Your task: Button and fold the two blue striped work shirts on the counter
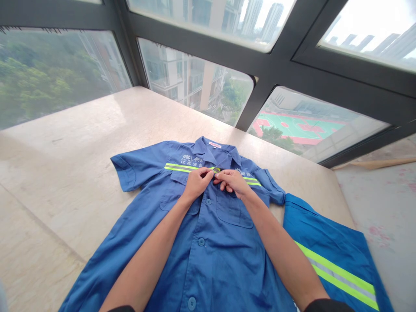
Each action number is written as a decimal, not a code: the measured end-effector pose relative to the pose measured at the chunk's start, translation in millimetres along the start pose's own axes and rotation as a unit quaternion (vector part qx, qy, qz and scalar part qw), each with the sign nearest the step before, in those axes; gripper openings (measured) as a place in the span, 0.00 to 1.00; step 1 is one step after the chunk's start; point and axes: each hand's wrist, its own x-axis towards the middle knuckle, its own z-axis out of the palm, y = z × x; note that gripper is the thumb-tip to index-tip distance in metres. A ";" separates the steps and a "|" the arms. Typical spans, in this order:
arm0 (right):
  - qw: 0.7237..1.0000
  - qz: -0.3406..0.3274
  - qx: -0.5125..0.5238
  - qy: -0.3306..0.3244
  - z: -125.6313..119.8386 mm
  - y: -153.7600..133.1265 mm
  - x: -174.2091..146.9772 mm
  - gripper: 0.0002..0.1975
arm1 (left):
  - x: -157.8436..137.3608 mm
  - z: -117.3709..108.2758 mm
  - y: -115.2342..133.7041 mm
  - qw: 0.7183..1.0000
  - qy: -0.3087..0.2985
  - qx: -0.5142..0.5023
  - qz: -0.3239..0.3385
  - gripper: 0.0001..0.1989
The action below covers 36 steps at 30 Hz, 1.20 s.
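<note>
A blue short-sleeved work shirt (pixel 227 255) lies spread out front side up, its collar toward the windows. Across its chest runs a yellow-green and grey reflective stripe, with white lettering above it. Both hands meet at the front placket, at stripe height. My left hand (pixel 198 182) pinches the placket edge between thumb and fingertips. From the other side, my right hand (pixel 232 181) pinches the same spot, its other fingers curled. Whatever small part sits between the fingertips is hidden. Below the hands, several buttons, such as one blue button (pixel 201 242), sit in the placket.
The shirt rests on a beige stone-like ledge (pixel 81 125). To the right lies a folded blue garment (pixel 325 238) with a reflective stripe, touching the shirt's sleeve. Dark window frames (pixel 273 65) border the far side. A pale flowered surface (pixel 386 216) is at far right.
</note>
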 end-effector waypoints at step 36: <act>0.942 -0.158 -0.270 0.123 7.7 15.8 1.3 0.11 | -2.7 -2.3 -10.2 0.934 0.044 0.343 0.095 0.11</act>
